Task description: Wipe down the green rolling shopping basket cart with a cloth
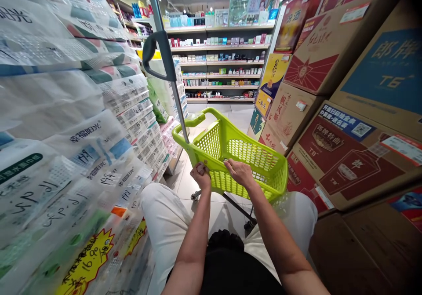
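Note:
A lime-green shopping cart (227,183) with a perforated plastic basket stands between my knees, its dark grey pull handle (160,57) raised on a long pole. My left hand (201,175) is closed, its curled fingers against the outer side of the basket near the corner below the pole. Whatever lies inside those fingers is hidden. Over the near rim, my right hand (240,172) has thumb and forefinger pinched together. Something small and dark shows at the fingertips, too small to name. No goods are visible inside the basket.
Stacked plastic-wrapped tissue packs (95,132) rise close on my left. Cardboard cartons (356,150) are piled close on my right. Beyond the cart, tiled floor (217,107) leads to shelves (219,46) of small boxed goods. A caster wheel (249,225) sits near my right leg.

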`<control>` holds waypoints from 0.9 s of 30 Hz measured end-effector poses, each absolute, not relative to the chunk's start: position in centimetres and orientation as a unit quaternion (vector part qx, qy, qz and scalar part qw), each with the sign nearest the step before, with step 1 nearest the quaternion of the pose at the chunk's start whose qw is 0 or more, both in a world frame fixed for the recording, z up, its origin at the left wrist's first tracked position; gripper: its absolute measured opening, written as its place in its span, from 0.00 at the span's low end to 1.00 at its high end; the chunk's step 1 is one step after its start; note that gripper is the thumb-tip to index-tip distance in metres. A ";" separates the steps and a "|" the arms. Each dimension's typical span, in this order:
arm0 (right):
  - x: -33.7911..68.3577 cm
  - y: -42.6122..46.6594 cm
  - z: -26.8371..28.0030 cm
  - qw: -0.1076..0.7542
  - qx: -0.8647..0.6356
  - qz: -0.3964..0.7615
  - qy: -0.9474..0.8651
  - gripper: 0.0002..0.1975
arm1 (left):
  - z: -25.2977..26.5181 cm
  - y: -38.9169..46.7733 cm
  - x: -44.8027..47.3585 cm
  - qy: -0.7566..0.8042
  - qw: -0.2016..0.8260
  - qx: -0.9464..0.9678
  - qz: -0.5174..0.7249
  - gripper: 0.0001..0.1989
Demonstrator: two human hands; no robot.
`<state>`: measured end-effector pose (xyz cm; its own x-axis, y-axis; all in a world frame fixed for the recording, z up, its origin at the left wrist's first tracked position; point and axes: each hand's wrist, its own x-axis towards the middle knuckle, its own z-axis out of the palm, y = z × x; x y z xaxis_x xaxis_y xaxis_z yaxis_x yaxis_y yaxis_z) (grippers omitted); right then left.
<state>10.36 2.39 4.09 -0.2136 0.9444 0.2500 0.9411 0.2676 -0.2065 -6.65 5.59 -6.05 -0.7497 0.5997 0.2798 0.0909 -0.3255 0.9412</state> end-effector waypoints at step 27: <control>9.7 2.4 2.1 0.144 -0.609 -0.038 -0.779 0.27 | 2.3 9.1 -12.0 0.519 0.074 0.301 0.796 0.16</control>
